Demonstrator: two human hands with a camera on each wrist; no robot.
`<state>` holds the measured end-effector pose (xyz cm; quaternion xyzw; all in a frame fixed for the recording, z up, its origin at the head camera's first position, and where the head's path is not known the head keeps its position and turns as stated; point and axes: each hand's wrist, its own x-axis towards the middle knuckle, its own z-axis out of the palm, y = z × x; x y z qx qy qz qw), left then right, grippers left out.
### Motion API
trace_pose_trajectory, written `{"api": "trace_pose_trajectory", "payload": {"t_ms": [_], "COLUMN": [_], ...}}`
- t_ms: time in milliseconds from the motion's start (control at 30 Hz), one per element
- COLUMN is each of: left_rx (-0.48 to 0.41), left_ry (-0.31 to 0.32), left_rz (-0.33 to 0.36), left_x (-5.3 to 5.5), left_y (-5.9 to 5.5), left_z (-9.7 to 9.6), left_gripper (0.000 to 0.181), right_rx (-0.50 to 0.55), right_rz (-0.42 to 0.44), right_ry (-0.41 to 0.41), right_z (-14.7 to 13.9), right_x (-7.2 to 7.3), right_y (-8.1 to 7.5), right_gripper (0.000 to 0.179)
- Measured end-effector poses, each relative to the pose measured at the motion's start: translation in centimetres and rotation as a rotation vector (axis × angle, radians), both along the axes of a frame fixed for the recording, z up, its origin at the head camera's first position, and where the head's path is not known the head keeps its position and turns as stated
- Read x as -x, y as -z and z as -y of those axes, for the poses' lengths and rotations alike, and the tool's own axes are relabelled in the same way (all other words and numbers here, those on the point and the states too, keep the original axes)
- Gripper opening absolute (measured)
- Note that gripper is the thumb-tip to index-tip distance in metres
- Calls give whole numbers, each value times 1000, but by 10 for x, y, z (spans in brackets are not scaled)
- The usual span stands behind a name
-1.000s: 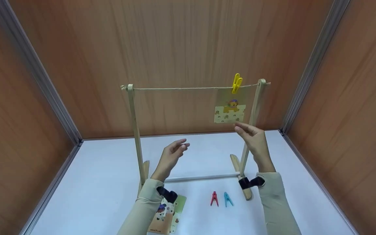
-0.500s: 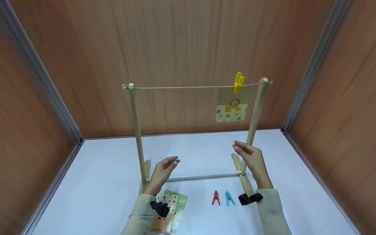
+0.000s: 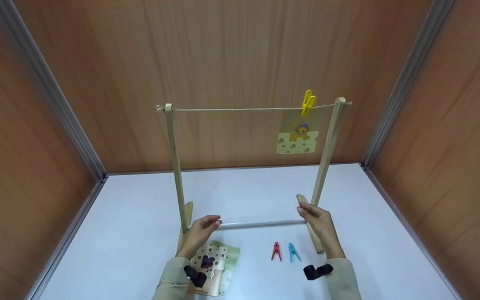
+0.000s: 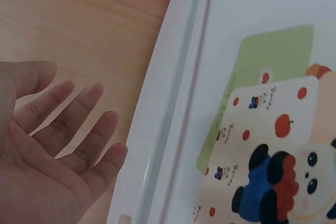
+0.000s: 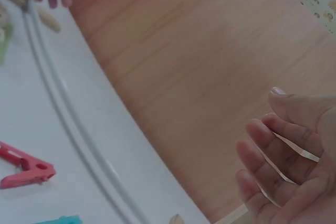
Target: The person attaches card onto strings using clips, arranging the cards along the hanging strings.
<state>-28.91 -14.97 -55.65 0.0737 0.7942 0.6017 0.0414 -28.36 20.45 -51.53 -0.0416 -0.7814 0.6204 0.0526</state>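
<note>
My left hand (image 3: 200,236) hovers over the stand's left foot, above two overlapping cards. Its loosely bent fingers hold nothing, as the left wrist view shows. The upper card (image 4: 273,171) has a cartoon animal in blue; a green card (image 4: 278,51) lies partly beneath it. By the stand's right foot is my right hand (image 3: 321,227), relaxed and holding nothing. A red clothespin (image 3: 276,251) and a blue clothespin (image 3: 293,252) lie on the table left of it. A yellow clothespin (image 3: 308,103) fixes a card with a dog picture (image 3: 298,137) to the string (image 3: 231,109).
The wooden stand has a left post (image 3: 175,166), a right post (image 3: 328,154) and a white crossbar (image 3: 261,224) low between them. Wood-grain panels (image 3: 231,54) enclose the white table (image 3: 131,233) at the back and both sides.
Both hands have come down and back towards me, away from the hanging card and the string. The card stays clipped by the yellow clothespin.
</note>
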Motion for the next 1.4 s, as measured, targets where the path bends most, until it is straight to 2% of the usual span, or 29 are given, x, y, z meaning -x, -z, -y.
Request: {"api": "trace_pose_trajectory", "payload": {"t_ms": [100,367,633,800,1033,1167,1400], "left_rx": [20,90,159,254,350,378,486], "left_ry": [13,42,24,26,99,93,63], "left_rz": [17,2,121,121,60,109,163], "left_x": [-2,-8,-11,-10,-10,-9,-7], "left_y": [4,13,21,23,27,28,28], "left_z": [6,19,29,32,35,34,31], "left_gripper": [41,38,36,33,35,39,38], "right_rx": [-15,20,-15,-37,-73,-80,-94], "right_rz": [4,82,126,167,259,305,316], "right_ry": [7,16,28,30,16,3,3], "right_z": [1,4,3,0,-2,-2,-1], "right_x": [-2,-9,-21,-26,-29,-32,-34], "right_y": [11,36,59,67,76,80,84], "right_gripper": [41,40,44,42,45,46,51]}}
